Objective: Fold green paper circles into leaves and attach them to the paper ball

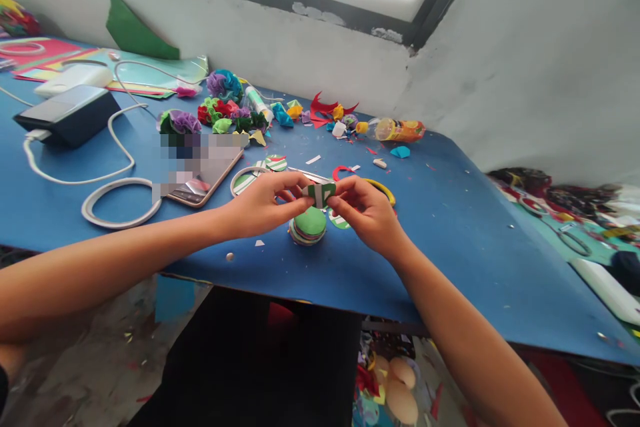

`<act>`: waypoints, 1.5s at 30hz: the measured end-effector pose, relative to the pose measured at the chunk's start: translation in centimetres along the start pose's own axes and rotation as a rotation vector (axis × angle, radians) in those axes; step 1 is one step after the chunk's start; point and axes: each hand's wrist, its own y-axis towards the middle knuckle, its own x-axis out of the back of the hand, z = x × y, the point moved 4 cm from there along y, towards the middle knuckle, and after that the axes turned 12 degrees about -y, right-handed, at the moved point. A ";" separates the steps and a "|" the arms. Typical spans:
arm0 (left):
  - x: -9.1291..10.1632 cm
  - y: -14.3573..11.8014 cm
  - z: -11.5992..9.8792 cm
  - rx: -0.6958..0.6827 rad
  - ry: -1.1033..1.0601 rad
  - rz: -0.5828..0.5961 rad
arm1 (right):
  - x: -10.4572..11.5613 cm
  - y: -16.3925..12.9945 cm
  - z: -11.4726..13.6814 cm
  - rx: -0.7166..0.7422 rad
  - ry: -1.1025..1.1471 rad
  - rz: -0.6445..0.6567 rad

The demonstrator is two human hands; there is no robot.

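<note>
Pinched nearly closed, the grip of the left hand (280,203) and that of the right hand (369,217) hold opposite ends of a small green paper piece (320,195) with white stripes, near a green-topped round stack (309,225) by the counter's (445,260) front edge.

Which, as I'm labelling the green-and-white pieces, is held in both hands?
The green-and-white piece seen just above the green-topped stack, pinched between the left hand and right hand; the others lie on the blue table.
</note>
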 end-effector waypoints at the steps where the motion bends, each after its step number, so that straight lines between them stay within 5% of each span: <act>1: -0.1 0.0 -0.1 -0.014 0.014 0.019 | 0.0 0.0 -0.1 -0.011 0.028 -0.020; 7: -0.5 0.0 -0.2 -0.040 0.065 0.060 | 0.0 -0.2 0.1 -0.012 0.096 -0.099; 18: 0.7 0.0 -0.2 0.004 -0.050 -0.213 | 0.6 -0.2 0.2 -0.017 0.058 -0.184; 20: 1.1 0.0 -0.3 -0.025 -0.120 -0.304 | 0.5 -0.3 0.6 0.056 0.046 -0.105; 23: 1.9 0.0 -0.2 -0.078 -0.217 -0.432 | -0.7 -0.4 0.7 0.118 0.030 0.245; 25: 2.2 0.0 -0.1 -0.091 -0.242 -0.468 | -1.1 -0.2 0.1 0.046 0.034 0.292; 29: 2.3 0.1 0.1 -0.077 -0.252 -0.458 | 0.0 0.3 -1.4 -0.087 0.075 -0.037; 34: 2.0 0.1 0.0 -0.039 -0.303 -0.430 | -0.7 0.3 -1.6 -0.100 0.204 0.122; 39: 1.7 0.2 -0.3 -0.045 -0.323 -0.358 | -0.6 0.4 -1.5 -0.095 0.153 0.069; 45: 1.5 0.3 -0.2 -0.009 -0.316 -0.335 | -1.2 0.1 -1.4 -0.050 0.133 0.171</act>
